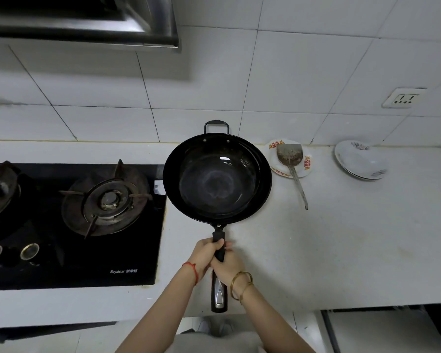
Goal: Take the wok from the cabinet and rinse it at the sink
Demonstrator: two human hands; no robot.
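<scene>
Both hands are on the wok (217,178), which sits dead centre of the frame over the pale countertop (341,238), just right of the black gas stove (71,225). The left hand (204,256) wraps the long black handle (219,253) from the left, fingers curled tight around it, a red string at the wrist. The right hand (228,267) grips the same handle just below and to the right, fingers clenched around it too, gold bangles on that wrist. The handle's silver-tipped end pokes out toward the bottom of the frame between the two forearms.

The wok is dark and round, opening up toward the camera, with a small loop handle (216,126) at its far rim near the white tiled wall (290,72). Whether it rests on the counter or is held just above, I can't tell.

Right of the wok, a metal spatula (290,159) lies across a red-patterned plate (306,164). Further right, near the corner, sit stacked white dishes (359,159). A wall socket (402,98) shows at upper right, and the range hood (87,19) fills the upper left.
</scene>
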